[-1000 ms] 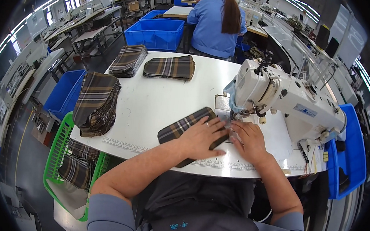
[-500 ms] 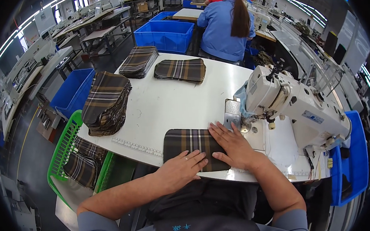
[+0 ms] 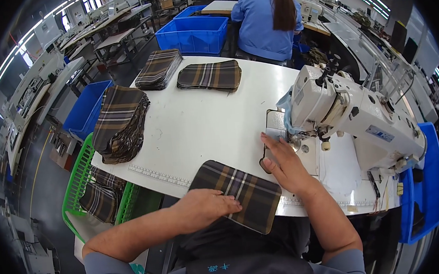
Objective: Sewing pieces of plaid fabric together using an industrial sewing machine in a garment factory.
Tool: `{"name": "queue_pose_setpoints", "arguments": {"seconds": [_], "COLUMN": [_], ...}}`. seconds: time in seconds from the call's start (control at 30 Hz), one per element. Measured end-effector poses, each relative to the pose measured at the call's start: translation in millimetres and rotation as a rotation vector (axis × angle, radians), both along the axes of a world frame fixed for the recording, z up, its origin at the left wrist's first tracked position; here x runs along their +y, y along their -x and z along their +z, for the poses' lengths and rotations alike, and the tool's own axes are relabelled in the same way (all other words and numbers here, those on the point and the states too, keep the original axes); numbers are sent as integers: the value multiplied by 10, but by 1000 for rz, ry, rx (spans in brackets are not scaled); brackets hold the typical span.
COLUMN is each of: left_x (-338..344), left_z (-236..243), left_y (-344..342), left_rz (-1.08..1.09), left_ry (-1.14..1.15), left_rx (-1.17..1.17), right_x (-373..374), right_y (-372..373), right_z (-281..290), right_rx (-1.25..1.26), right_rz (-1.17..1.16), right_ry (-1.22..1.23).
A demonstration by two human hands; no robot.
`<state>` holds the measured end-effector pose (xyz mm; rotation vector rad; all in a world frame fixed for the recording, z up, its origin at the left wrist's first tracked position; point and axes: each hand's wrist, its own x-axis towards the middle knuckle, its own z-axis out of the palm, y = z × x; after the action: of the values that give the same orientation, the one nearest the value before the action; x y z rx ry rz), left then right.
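A brown plaid fabric panel [image 3: 238, 191] with rounded corners lies aslant at the near table edge, its lower right corner jutting past the edge. My left hand [image 3: 209, 208] grips its near left side, fingers bent together over the top and thumb hidden. Just right of the panel, my right hand [image 3: 287, 168] is open, thumb and fingers apart, over the metal bed plate [image 3: 275, 121] of a white sewing machine [image 3: 374, 122]. Nothing shows in the right hand. The needle area is partly covered by the machine head and a pale blue cloth [image 3: 289, 115].
Plaid panels are stacked at the table's left [image 3: 120, 118] and far left [image 3: 159, 69], with a lower pile [image 3: 209, 77] beside them. A green basket [image 3: 79, 180] holds more panels. Blue bins [image 3: 193, 35] stand beyond. A co-worker in blue [image 3: 265, 21] sits ahead.
The plaid panel has turned clockwise and slid toward me, over the table edge. My right hand has come off it to the bed plate. My left fingers have bent round its side.
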<state>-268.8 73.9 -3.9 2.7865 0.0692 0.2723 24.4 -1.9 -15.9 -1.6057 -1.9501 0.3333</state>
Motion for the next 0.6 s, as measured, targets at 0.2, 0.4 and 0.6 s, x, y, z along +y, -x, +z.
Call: {"name": "queue_pose_setpoints", "arguments": {"seconds": [0.2, 0.4, 0.6], "left_x": [1199, 2323, 2738], "left_z": [751, 921, 997], "left_y": [-215, -529, -927], "left_rz": [631, 669, 771], "left_ry": [613, 965, 846], "left_rx": [-383, -527, -521], "right_x": [20, 54, 50], "right_y": [-19, 24, 9], "right_z": [-43, -1, 18], "right_rx": [46, 29, -5], "right_rz": [-52, -56, -53], "right_ry": [-72, -88, -87]}}
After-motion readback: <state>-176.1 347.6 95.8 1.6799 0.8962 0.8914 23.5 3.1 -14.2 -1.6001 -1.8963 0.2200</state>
